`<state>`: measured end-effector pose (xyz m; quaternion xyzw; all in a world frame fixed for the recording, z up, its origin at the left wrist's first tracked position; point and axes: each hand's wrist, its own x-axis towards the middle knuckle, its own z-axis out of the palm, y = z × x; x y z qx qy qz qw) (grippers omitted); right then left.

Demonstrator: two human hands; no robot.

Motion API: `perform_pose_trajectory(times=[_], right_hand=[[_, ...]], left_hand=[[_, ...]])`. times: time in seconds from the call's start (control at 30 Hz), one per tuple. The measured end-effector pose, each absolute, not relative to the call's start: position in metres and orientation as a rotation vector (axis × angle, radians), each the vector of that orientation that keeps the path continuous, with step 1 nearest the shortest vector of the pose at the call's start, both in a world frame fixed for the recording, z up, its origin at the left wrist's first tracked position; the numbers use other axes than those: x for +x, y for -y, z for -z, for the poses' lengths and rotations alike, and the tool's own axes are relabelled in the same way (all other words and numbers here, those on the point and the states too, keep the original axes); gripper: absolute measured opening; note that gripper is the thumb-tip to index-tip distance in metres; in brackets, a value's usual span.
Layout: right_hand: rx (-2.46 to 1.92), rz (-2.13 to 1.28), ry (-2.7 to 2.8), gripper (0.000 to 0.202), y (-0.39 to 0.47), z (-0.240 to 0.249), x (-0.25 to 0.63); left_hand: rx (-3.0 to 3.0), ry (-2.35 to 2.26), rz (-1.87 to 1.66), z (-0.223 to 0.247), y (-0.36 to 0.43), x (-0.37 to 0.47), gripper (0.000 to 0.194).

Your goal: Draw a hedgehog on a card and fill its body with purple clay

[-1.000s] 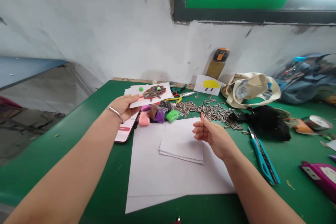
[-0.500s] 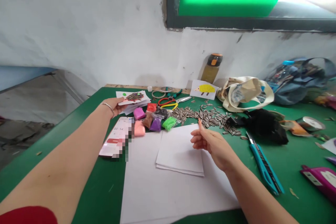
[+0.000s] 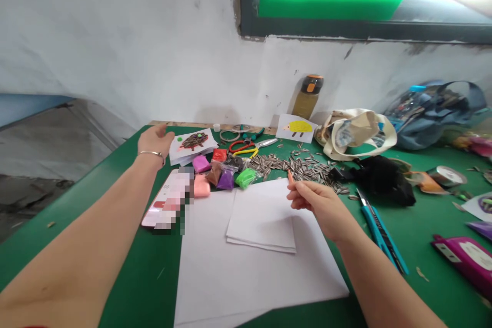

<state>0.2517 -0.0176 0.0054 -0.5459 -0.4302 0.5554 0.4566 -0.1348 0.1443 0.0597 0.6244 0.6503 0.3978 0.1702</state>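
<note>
My left hand (image 3: 156, 141) is at the table's far left edge, fingers loosely apart and nothing in them. Just right of it, a paper card with a seed-covered hedgehog picture (image 3: 195, 141) lies on other sheets. Over the white paper, my right hand (image 3: 317, 205) pinches a slim orange piece (image 3: 290, 177) pointing upward; its kind is unclear. Beneath that hand is a small stack of white paper (image 3: 259, 225), resting on larger white sheets (image 3: 230, 284). Striped sunflower seeds (image 3: 307, 168) are heaped just beyond.
Coloured clay packets (image 3: 225, 178) and a phone (image 3: 167, 200) lie left of the paper. Scissors (image 3: 265, 143), a yellow hedgehog card (image 3: 296, 128) and a bottle (image 3: 307, 97) are behind. A teal utility knife (image 3: 382, 236), black bag (image 3: 388, 179) and cream bag (image 3: 355, 136) lie right.
My left hand has let go of the hedgehog card and drawn back up and left; the card rests on the sheets. The right hand's fingers have closed further around the orange piece.
</note>
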Motion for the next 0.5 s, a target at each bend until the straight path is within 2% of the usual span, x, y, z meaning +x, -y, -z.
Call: perform_pose_trajectory(times=[0.13,0.23,0.37,0.5], right_hand=[[-1.396,-1.283,1.153,0.032,0.016,-0.007,0.251],[-1.469,-1.218,1.319,0.023,0.017,-0.007,0.247],[-1.569,-1.082,1.741,0.02,0.023,-0.004,0.238],[-1.486,-0.817,2.282,0.022,0.03,-0.003,0.226]], left_hand=[[1.834,-1.898,-1.145,-0.064,-0.089,-0.089,0.027],[2.045,-1.686,-0.888,-0.048,-0.044,-0.048,0.021],[2.406,-1.492,-0.608,-0.021,-0.014,-0.015,0.027],[2.486,-1.454,-0.541,-0.008,-0.004,-0.001,0.03]])
